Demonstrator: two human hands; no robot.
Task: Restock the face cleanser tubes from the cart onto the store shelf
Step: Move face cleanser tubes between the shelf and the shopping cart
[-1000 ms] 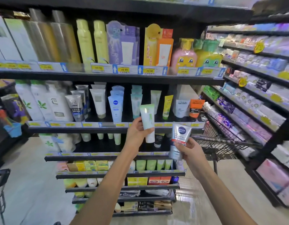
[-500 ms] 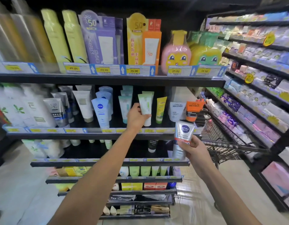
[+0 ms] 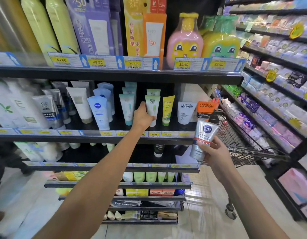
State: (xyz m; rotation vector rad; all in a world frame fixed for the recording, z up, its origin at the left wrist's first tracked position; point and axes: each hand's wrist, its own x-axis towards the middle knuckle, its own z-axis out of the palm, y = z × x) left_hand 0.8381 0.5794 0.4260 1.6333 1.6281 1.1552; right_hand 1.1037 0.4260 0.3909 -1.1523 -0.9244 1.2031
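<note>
Store aisle, dark tiered shelf [image 3: 114, 75] unit ahead, price tags along each edge. Left hand [image 3: 142, 118] wrapped round pale green tube [image 3: 153, 107], standing cap-down on second tier, in front of a matching tube, between teal tube [image 3: 127, 107] and yellow tube [image 3: 168, 110]. Not yet let go. Right hand [image 3: 216, 152] clasping silver Nivea Men tube [image 3: 203, 138], held in the air below that tier, beside the wire cart [image 3: 244, 142]. Judged: green tube all but placed; silver tube next. Cart contents not readable, so remaining stock unknown.
</note>
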